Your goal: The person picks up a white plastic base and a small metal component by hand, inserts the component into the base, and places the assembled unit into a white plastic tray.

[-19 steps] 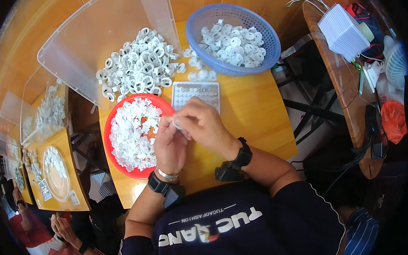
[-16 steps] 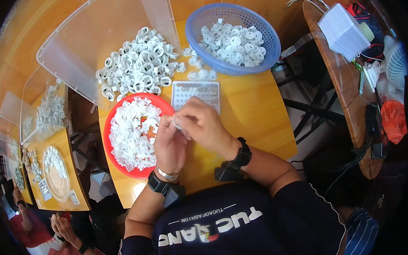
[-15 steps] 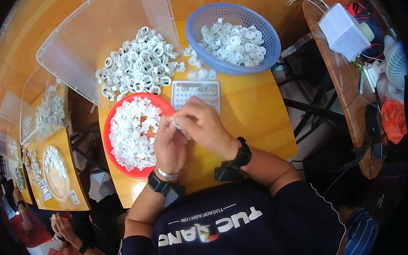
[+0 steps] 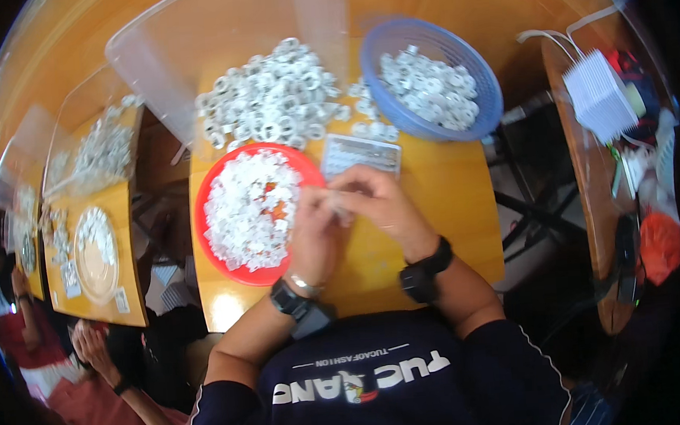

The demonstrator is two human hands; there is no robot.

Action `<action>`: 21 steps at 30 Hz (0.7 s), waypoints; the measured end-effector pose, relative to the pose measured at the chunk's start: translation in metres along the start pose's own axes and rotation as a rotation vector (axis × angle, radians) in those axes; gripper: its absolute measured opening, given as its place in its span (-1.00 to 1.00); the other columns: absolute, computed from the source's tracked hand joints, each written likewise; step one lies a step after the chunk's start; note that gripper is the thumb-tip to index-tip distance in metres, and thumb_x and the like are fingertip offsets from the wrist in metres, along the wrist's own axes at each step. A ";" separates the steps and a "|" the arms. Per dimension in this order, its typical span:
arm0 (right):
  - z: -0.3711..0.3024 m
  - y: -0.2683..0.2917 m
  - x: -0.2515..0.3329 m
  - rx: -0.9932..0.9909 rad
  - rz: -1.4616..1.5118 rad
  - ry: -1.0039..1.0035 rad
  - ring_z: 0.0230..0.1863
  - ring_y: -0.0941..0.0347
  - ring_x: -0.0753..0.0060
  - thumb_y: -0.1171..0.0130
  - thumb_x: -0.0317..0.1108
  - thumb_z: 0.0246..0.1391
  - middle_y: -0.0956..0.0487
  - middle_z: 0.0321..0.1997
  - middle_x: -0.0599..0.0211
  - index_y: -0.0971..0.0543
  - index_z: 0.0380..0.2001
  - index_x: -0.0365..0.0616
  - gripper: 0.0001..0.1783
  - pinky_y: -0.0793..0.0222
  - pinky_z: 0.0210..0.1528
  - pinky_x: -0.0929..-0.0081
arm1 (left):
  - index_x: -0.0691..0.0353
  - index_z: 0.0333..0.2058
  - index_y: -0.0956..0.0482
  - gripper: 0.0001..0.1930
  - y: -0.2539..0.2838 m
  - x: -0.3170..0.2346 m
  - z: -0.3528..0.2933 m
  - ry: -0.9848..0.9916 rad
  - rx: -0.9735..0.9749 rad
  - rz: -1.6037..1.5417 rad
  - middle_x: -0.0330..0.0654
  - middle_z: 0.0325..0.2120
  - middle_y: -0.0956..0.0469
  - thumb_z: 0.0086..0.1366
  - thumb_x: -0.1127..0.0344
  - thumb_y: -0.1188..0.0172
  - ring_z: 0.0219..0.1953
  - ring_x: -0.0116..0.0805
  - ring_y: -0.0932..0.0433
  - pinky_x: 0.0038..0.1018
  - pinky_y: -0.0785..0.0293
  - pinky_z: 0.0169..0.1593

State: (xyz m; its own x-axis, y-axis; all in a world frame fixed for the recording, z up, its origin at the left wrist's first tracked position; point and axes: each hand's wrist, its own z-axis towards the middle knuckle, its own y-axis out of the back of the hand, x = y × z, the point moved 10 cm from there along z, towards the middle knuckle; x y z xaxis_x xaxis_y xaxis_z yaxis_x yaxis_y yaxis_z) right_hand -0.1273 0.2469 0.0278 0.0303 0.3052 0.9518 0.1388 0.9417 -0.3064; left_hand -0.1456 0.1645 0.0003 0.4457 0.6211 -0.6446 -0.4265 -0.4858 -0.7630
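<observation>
My left hand (image 4: 312, 234) and my right hand (image 4: 382, 207) meet over the table, fingers pinched together around a small whitish plastic part (image 4: 341, 211), mostly hidden and blurred. Left of my left hand lies a round red tray (image 4: 206, 248) heaped with small white plastic pieces (image 4: 239, 211). Just beyond my fingers sits a shallow rectangular tray (image 4: 361, 155) with rows of small parts in it. A heap of white ring-shaped parts (image 4: 271, 96) covers the far left of the table. At the far right stands a blue plastic basket (image 4: 489, 98) holding similar whitish parts (image 4: 430, 86).
Behind the ring heap rises a clear plastic panel (image 4: 228, 32). A few loose parts (image 4: 374, 130) lie beside the basket. To the right is a wooden side table (image 4: 578, 159) with a white ribbed box (image 4: 600, 94). At left, a co-worker's hands (image 4: 91, 348) are near another table (image 4: 126, 280).
The whole view has shifted, so the table and its contents sit farther right and look blurrier. Both hands stay together at the small part, with fingers slightly rearranged.
</observation>
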 end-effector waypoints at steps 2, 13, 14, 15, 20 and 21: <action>-0.005 0.001 0.006 0.080 -0.029 -0.141 -0.46 -0.44 0.62 -0.23 -0.47 0.06 -0.49 -0.50 0.44 -0.52 -0.24 -0.25 -0.82 -0.40 -0.35 0.60 | 0.23 -0.25 -0.37 -0.89 -0.007 0.002 -0.007 0.028 0.016 0.106 -0.22 -0.42 -0.43 0.36 0.33 0.01 -0.34 -0.48 -0.40 -0.53 -0.34 -0.18; 0.014 -0.006 -0.004 0.039 -0.430 -0.128 -0.34 -0.45 0.55 -0.19 -0.33 0.09 -0.52 -0.40 0.45 -0.58 -0.35 -0.23 -0.83 -0.35 -0.25 0.58 | 0.25 -0.19 -0.39 -0.89 -0.081 0.000 -0.047 0.199 0.595 0.329 -0.29 -0.33 -0.39 0.37 0.39 0.03 -0.29 -0.55 -0.35 -0.55 -0.32 -0.19; 0.016 -0.026 -0.008 0.139 -0.535 -0.104 -0.32 -0.46 0.48 -0.20 -0.29 0.08 -0.53 -0.38 0.42 -0.60 -0.36 -0.22 -0.80 -0.35 -0.25 0.54 | 0.25 -0.18 -0.39 -0.90 -0.084 -0.003 -0.049 0.206 0.642 0.354 -0.30 -0.32 -0.41 0.37 0.40 0.02 -0.29 -0.55 -0.36 -0.55 -0.33 -0.18; 0.020 -0.030 -0.013 0.138 -0.544 -0.104 -0.32 -0.46 0.48 -0.20 -0.29 0.08 -0.53 -0.38 0.42 -0.60 -0.36 -0.22 -0.80 -0.35 -0.25 0.54 | 0.25 -0.18 -0.39 -0.90 -0.085 -0.004 -0.050 0.200 0.646 0.349 -0.30 -0.32 -0.41 0.37 0.40 0.02 -0.29 -0.55 -0.36 -0.55 -0.33 -0.18; 0.005 -0.100 -0.020 0.687 -1.205 0.295 -0.23 -0.41 0.11 -0.36 -0.29 -0.24 -0.53 -0.30 0.24 -0.59 -0.36 -0.13 -0.70 -0.33 -0.22 0.26 | 0.24 -0.13 -0.38 -0.87 -0.081 -0.021 -0.044 0.089 0.577 0.443 -0.27 -0.27 -0.44 0.37 0.41 0.00 -0.17 -0.54 -0.41 -0.54 -0.35 -0.08; 0.004 -0.100 -0.018 0.689 -1.212 0.300 -0.23 -0.41 0.11 -0.36 -0.29 -0.24 -0.53 -0.30 0.24 -0.59 -0.36 -0.13 -0.70 -0.33 -0.22 0.26 | 0.24 -0.13 -0.38 -0.87 -0.081 -0.023 -0.043 0.080 0.581 0.444 -0.27 -0.27 -0.44 0.37 0.41 0.00 -0.17 -0.54 -0.41 -0.54 -0.35 -0.08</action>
State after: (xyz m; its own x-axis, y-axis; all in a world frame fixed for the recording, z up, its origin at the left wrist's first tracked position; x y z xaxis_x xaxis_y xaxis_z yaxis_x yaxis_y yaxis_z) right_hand -0.1457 0.1478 0.0413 0.4597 -0.6842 0.5662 -0.2687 0.5005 0.8230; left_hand -0.0880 0.1627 0.0747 0.1809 0.3839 -0.9055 -0.9185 -0.2632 -0.2951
